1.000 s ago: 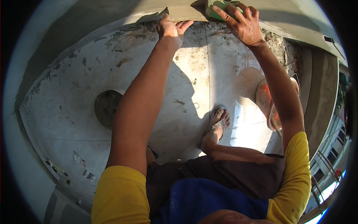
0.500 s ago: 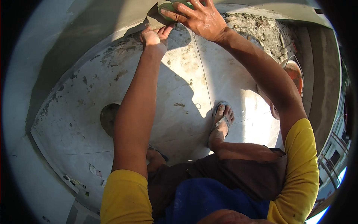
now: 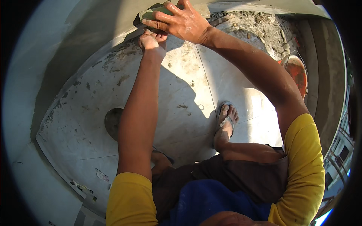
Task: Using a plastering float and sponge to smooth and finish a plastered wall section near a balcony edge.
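Two yellow sleeves [image 3: 130, 199], nearest, flanking dark shorts [image 3: 233, 175]. One sandalled foot [image 3: 225, 130], on the pale floor [image 3: 177, 132]. One round dark patch [image 3: 111, 123], nature unclear, partly behind the left forearm. One orange-red bucket [image 3: 296, 73], near the floor's right edge, partly behind the right arm. One left hand [image 3: 152, 42], at the floor's far edge, fingers bent upward just below the block; whether they grip anything cannot be told. One right hand [image 3: 186, 23], fingers clamped across a green block [image 3: 148, 15] held at the foot of the wall [image 3: 81, 41]. Loose rubble [image 3: 260, 28], along the far edge, to the right. Step in hand, as judged: working the block along the wall's base; the next move calls for even pressure, left fingers clear.
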Available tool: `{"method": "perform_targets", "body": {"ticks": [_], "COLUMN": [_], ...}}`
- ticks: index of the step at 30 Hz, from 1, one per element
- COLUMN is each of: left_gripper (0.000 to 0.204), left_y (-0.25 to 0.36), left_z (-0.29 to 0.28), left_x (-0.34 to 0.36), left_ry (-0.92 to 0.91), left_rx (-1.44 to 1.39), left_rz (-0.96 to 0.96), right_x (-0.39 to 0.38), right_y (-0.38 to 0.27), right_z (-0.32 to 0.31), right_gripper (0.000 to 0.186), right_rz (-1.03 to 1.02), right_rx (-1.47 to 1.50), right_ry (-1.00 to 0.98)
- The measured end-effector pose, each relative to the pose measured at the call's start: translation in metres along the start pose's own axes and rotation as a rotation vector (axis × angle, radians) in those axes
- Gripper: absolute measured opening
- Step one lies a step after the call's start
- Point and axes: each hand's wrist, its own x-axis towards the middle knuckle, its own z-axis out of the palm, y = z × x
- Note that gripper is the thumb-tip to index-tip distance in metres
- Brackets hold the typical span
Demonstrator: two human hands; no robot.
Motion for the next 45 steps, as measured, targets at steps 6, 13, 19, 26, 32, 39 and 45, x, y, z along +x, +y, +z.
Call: {"method": "perform_targets", "body": {"ticks": [6, 13, 19, 26, 32, 39, 45], "left_gripper": [0.046, 0.039, 0.038, 0.035, 0.032, 0.023, 0.028], "left_y": [-0.006, -0.004, -0.004, -0.002, 0.002, 0.017, 0.017], "left_z": [-0.011, 0.0, -0.002, 0.001, -0.002, -0.026, -0.019], "left_x": [0.006, 0.001, 0.001, -0.006, -0.01, 0.003, -0.002], "left_ry": [-0.044, 0.046, 0.038, 0.007, 0.081, 0.106, 0.139], "left_rx": [-0.097, -0.127, -0.115, -0.111, -0.126, -0.121, -0.14], "left_rz": [0.036, 0.018, 0.02, 0.035, 0.079, 0.077, 0.087], "right_x": [-0.067, -0.11, -0.118, -0.107, -0.1, -0.084, -0.078], "right_y": [0.06, 0.065, 0.056, 0.048, 0.045, 0.036, 0.043], "right_z": [-0.059, -0.069, -0.054, -0.04, -0.04, -0.036, -0.06], "right_gripper": [0.059, 0.073, 0.08, 0.086, 0.08, 0.078, 0.088], "right_rz": [0.088, 0.592, 1.001, 0.999, 0.952, 0.866, 0.626], "right_rx": [-0.107, 0.735, 1.395, 1.488, 1.426, 1.32, 0.793], "right_ry": [-0.207, -0.183, -0.36, -0.399, -0.398, -0.438, -0.303]}}
